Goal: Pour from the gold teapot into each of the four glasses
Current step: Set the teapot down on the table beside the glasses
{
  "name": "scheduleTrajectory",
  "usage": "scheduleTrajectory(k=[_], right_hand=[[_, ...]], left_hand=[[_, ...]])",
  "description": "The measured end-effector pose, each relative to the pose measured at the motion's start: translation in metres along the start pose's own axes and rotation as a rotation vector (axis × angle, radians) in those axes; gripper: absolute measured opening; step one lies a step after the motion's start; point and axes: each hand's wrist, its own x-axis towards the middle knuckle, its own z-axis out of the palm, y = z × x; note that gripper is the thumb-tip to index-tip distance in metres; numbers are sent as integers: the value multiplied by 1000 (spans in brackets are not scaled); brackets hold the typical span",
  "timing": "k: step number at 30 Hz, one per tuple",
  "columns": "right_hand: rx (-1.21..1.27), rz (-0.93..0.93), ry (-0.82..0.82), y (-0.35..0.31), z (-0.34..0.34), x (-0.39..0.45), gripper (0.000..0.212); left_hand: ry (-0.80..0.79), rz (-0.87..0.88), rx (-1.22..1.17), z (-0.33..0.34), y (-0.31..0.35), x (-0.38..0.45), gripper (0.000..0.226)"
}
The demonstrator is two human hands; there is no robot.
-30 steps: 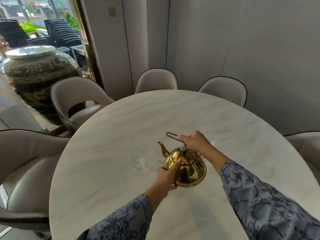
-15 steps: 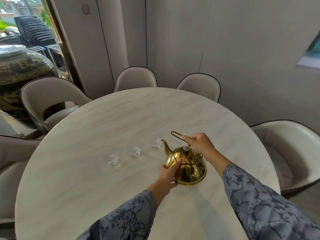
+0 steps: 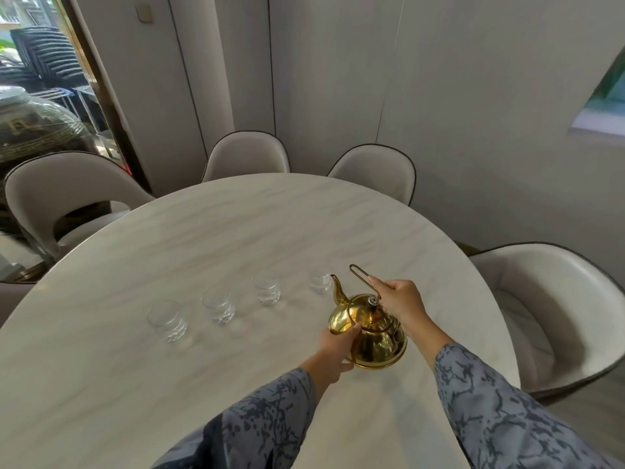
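Note:
The gold teapot (image 3: 370,335) is over the white marble table (image 3: 216,238), tipped toward the far left, its spout right beside the rightmost glass (image 3: 319,281). My right hand (image 3: 400,301) pinches the thin wire handle above the lid. My left hand (image 3: 338,350) presses against the pot's near left side. Three more clear glasses stand in a row to the left: one (image 3: 268,291), another (image 3: 218,305), and the leftmost (image 3: 167,319). Whether liquid is flowing, I cannot tell.
Beige padded chairs ring the table: one at left (image 3: 64,194), two at the far side (image 3: 248,155) (image 3: 375,172), one at right (image 3: 554,309). A large dark jar (image 3: 33,126) stands beyond the left chair.
My view has swung right, bringing all the glasses into sight. The teapot has tipped further, its spout now at the rightmost glass. Both hands keep their hold.

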Motion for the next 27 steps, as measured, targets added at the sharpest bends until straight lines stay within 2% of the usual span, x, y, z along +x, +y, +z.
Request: scheduleTrajectory(k=[7, 13, 27], right_hand=[[-29, 9, 6, 14, -13, 45, 53], [-43, 7, -21, 26, -12, 68, 46], [-57, 11, -12, 41, -12, 90, 47]], left_hand=[[-43, -29, -33, 37, 12, 36, 59], [-46, -24, -53, 49, 11, 59, 63], [-84, -34, -78, 57, 9, 77, 56]])
